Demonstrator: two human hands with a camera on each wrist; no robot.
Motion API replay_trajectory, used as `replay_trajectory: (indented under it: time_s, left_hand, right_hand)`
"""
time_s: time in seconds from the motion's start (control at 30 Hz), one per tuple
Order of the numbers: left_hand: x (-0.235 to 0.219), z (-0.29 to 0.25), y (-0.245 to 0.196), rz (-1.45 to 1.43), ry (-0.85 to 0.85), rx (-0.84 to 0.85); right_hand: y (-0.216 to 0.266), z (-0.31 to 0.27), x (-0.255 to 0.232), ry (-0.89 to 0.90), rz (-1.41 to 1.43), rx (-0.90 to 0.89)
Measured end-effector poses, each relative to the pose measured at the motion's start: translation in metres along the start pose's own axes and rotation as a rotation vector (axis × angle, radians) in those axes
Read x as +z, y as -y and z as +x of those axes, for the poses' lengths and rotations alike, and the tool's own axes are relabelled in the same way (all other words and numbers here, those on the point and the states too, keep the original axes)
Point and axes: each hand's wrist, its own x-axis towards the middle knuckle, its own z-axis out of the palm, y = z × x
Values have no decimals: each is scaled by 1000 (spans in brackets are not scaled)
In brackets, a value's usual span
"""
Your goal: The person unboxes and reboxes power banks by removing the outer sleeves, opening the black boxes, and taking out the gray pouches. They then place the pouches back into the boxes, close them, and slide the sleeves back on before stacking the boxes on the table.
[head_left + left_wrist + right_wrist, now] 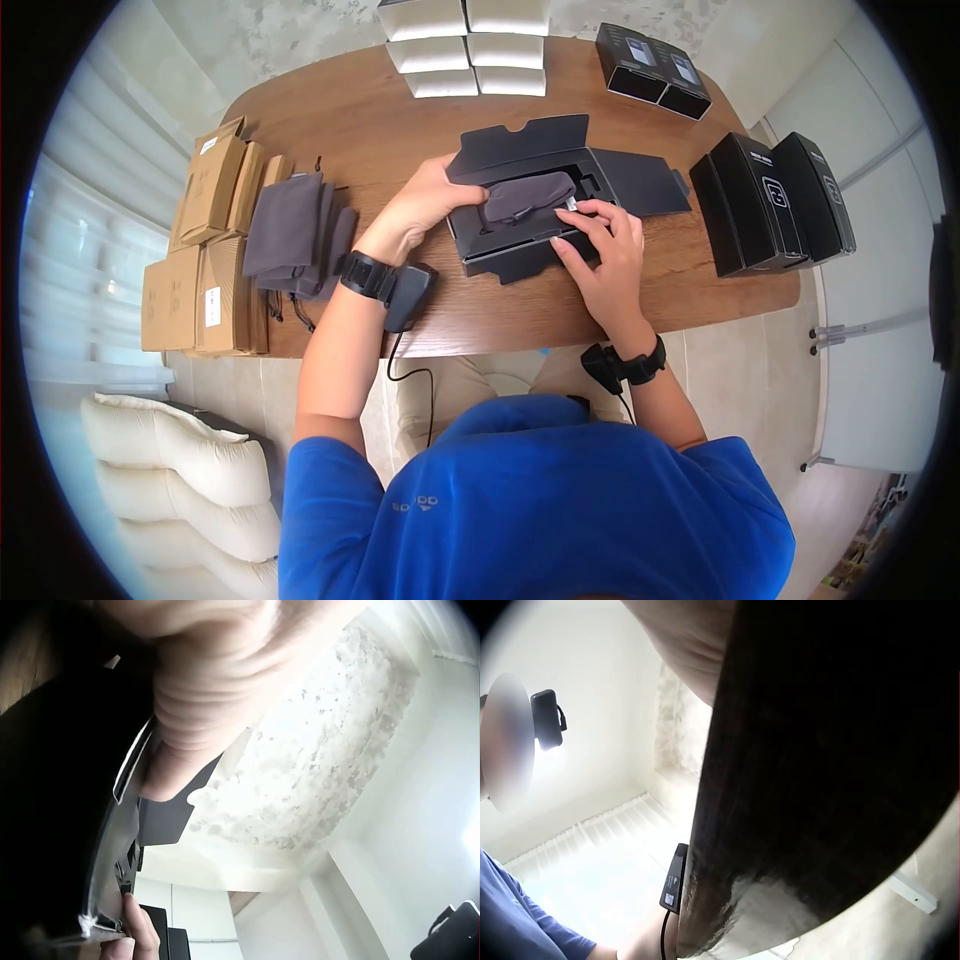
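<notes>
An open black box (pixel 480 243) lies on the table in front of the person, its flaps folded outward. Inside it rests a dark grey fabric pouch (pixel 528 197). The left hand (pixel 432 197) grips the box's left end, with its thumb over the rim beside the pouch. In the left wrist view that thumb (pixel 176 769) bends over the box wall. At the box's right front part is the right hand (pixel 608 255), fingers spread and lightly bent, fingertips beside a small white piece (pixel 573 204) at the pouch's end. Its thumb meets the front wall. The right wrist view hides its fingers.
Brown cardboard boxes (pixel 205 250) and a pile of dark grey pouches (pixel 290 235) are at left. White boxes (pixel 465 50) stack at the back. Black boxes stand at back right (pixel 655 70) and right (pixel 770 205). A cable (pixel 410 372) hangs from the left wrist camera.
</notes>
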Motion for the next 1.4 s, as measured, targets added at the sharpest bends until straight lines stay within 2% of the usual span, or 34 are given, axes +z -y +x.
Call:
replay_trajectory:
  time_s: [0.13, 0.27, 0.33, 0.37, 0.47, 0.53, 0.63, 0.7, 0.73, 0.8, 0.93, 1.0, 1.1, 1.4]
  left_hand:
    - [0, 3, 5, -14, -5, 27]
    - [-3, 4, 9, -29, 23, 46]
    - [-3, 4, 8, -41, 56, 56]
    - [-4, 4, 8, -41, 62, 57]
    - [-4, 3, 6, -39, 74, 55]
    - [-3, 1, 4, -66, 20, 13]
    - [-6, 4, 8, -18, 28, 35]
    - [-6, 6, 10, -17, 38, 36]
    - [-7, 7, 11, -7, 53, 37]
    - [-7, 9, 14, -4, 58, 37]
    - [-6, 8, 12, 31, 42, 53]
    - [-7, 9, 12, 31, 53, 39]
    - [-8, 9, 13, 46, 60, 31]
    - [-5, 8, 15, 41, 36, 57]
  right_hand:
    - [0, -2, 0, -81, 29, -86]
    - [22, 15, -12, -27, 58, -213]
    - [27, 35, -15, 133, 82, -263]
    - [25, 42, -14, 131, 78, -260]
    - [14, 68, -11, 313, 39, -302]
    - [2, 75, -2, 341, 35, -312]
    - [2, 84, -1, 393, 39, -311]
    - [2, 90, -5, 643, 94, -97]
    - [0, 94, -5, 644, 93, -98]
    - [-2, 102, -5, 817, 4, -100]
    - [4, 112, -7, 851, -44, -109]
    - [4, 111, -4, 671, 63, -347]
    - [17, 109, -12, 681, 58, -265]
    - [13, 102, -5, 665, 6, -369]
